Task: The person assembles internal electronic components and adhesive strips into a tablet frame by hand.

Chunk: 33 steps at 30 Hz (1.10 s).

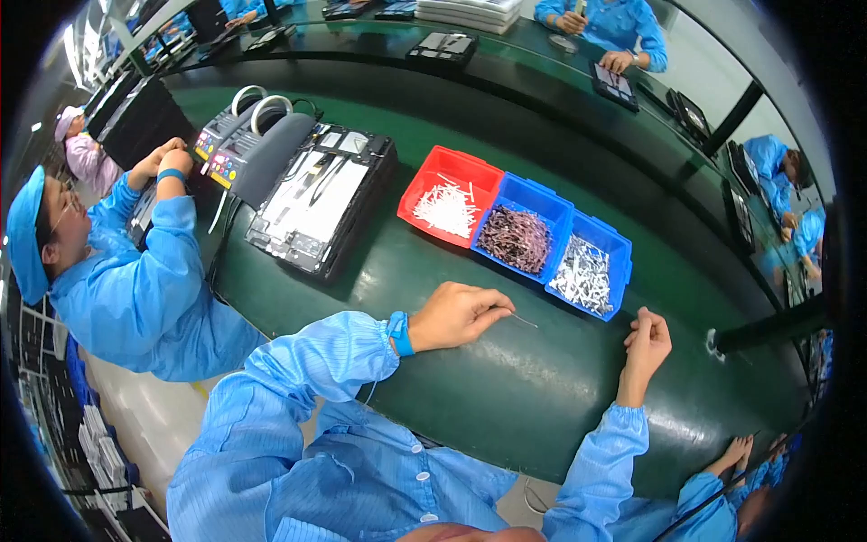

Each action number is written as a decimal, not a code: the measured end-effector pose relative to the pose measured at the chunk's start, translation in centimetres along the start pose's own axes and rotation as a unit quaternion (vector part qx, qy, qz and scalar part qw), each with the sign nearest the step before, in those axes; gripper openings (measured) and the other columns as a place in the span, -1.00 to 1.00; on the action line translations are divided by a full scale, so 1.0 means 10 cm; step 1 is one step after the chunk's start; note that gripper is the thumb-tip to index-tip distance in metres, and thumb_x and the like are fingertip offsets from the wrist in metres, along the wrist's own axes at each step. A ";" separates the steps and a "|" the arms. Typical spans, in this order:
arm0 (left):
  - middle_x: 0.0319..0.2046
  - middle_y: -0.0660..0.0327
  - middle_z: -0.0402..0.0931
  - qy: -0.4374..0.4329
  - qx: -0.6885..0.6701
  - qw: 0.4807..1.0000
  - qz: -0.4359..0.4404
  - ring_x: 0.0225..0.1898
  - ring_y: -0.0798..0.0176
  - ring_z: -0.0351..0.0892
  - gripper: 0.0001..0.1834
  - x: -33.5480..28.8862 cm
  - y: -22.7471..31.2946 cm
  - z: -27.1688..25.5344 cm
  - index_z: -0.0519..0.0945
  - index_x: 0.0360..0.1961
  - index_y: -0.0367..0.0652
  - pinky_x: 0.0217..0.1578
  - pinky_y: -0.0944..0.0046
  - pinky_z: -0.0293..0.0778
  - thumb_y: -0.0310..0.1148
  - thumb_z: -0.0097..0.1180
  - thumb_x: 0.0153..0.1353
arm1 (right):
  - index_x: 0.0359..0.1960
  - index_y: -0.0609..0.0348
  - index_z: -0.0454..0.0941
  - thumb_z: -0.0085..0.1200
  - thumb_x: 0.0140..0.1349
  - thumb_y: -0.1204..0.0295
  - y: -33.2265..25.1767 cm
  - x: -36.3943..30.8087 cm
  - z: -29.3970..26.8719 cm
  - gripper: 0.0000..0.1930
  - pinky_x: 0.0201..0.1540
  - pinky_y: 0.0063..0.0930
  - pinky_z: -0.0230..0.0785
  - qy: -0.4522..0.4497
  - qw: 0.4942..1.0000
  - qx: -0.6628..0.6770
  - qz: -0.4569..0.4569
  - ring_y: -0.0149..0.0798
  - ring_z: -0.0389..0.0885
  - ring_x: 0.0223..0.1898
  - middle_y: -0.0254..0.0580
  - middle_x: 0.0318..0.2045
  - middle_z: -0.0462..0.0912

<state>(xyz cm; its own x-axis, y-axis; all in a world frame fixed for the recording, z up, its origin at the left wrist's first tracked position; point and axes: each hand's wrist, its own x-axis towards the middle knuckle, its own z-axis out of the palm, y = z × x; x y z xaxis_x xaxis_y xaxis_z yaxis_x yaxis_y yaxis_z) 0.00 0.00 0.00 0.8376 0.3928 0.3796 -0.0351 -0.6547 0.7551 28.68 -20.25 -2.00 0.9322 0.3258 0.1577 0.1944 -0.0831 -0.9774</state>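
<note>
My left hand point(462, 315), a blue strap at its wrist, pinches a thin, pointed metal tool point(526, 322) just above the green table. Most of that tool is hidden in the fingers. To the right, my right hand point(647, 345) has its fingers pressed together near a blue bin. Whatever they hold, if anything, is too small to make out. Three joined bins stand beyond my hands: a red bin point(418, 183) with white strips, a blue bin point(553, 200) with brownish-pink pieces, and another blue bin point(617, 242) with small white-and-black pieces.
An opened electronic device point(316, 203) lies on a black stack at the left. Behind it sits a grey machine point(262, 149) with white rings. A co-worker in blue point(135, 271) sits at my left; others work across the raised shelf point(506, 81). A dark post point(768, 330) stands right.
</note>
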 end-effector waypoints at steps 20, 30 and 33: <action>-0.75 0.29 0.10 0.048 0.015 0.998 -0.040 -0.70 0.44 0.12 -0.89 0.11 0.09 0.11 0.71 -0.26 -0.20 -0.65 0.35 0.11 -0.50 0.28 0.17 | -0.40 0.28 0.61 0.24 0.23 0.38 -0.20 -0.06 -0.03 -0.81 -0.65 -0.67 0.23 -0.021 0.998 0.058 0.011 -0.58 0.41 -0.66 -0.30 -0.57 0.59; -0.76 0.25 0.16 0.047 0.015 0.998 -0.037 -0.71 0.42 0.14 -0.88 0.12 0.08 0.10 0.70 -0.26 -0.20 -0.65 0.33 0.14 -0.49 0.29 0.15 | -0.38 0.29 0.62 0.23 0.24 0.39 -0.23 -0.07 0.00 -0.82 -0.64 -0.70 0.23 -0.030 0.999 0.038 0.013 -0.60 0.42 -0.64 -0.31 -0.55 0.60; -0.75 0.22 0.20 0.045 0.011 0.998 -0.040 -0.71 0.39 0.16 -0.88 0.12 0.10 0.10 0.70 -0.26 -0.20 -0.64 0.32 0.16 -0.49 0.29 0.15 | -0.38 0.29 0.61 0.23 0.25 0.38 -0.23 -0.07 0.00 -0.81 -0.64 -0.70 0.22 -0.031 0.999 0.033 0.016 -0.60 0.41 -0.64 -0.32 -0.55 0.60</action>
<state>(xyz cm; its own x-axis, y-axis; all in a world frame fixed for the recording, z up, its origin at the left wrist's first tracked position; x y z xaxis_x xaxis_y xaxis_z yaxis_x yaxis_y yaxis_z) 1.56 -0.81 0.67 0.7847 0.4998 0.3667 0.0419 -0.6330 0.7730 27.62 -20.31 0.17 0.9161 0.3827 0.1196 0.1425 -0.0320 -0.9893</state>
